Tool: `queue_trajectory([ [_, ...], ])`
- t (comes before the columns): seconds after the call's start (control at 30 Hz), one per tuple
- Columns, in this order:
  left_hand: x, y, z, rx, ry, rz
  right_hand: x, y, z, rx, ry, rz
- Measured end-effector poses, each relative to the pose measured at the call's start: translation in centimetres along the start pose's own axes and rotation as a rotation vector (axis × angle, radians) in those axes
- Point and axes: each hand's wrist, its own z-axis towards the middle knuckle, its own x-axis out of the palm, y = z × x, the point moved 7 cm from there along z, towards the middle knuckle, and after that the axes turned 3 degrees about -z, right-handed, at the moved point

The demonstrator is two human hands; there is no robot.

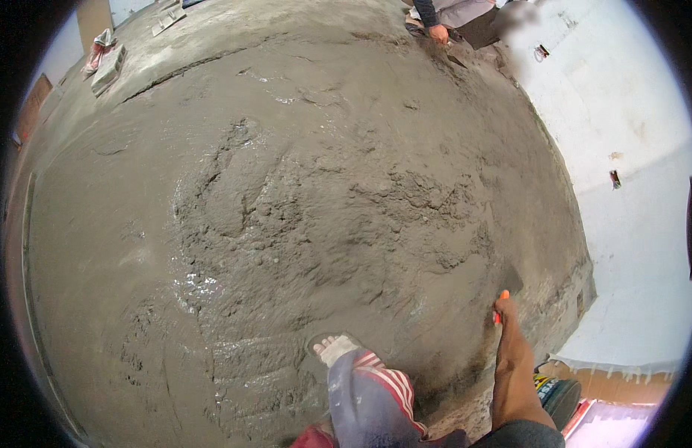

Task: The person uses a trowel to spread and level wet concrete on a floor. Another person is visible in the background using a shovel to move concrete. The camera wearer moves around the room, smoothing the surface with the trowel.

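I see my right hand wrapped around an orange-handled trowel, blade against wet cement, just left of the white wall. Left hand: can't tell its state. Bare foot in cement, farther left of the wall. Co-worker's hand near the wall's far end.
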Motion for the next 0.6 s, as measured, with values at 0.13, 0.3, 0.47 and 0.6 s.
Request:
queue_trajectory([
  [0.13,3.8,-18.4,2.2,0.204,0.28,-0.414,-6.2,8.6,1.6,-0.446,-0.292,-0.419],
  [0.3,0.9,-27.6,-1.4,-0.283,0.646,-0.88,2.9,22.6,-10.4,-0.311,0.39,0.143],
  [0.47,0.6,-31.1,-2.7,-0.07,0.726,-0.876,6.7,30.1,-21.1,-0.513,0.494,0.218],
  [0.6,1.6,-33.7,-2.9,0.058,0.746,-0.872,7.6,33.5,-25.5,-0.977,0.188,-0.231],
])
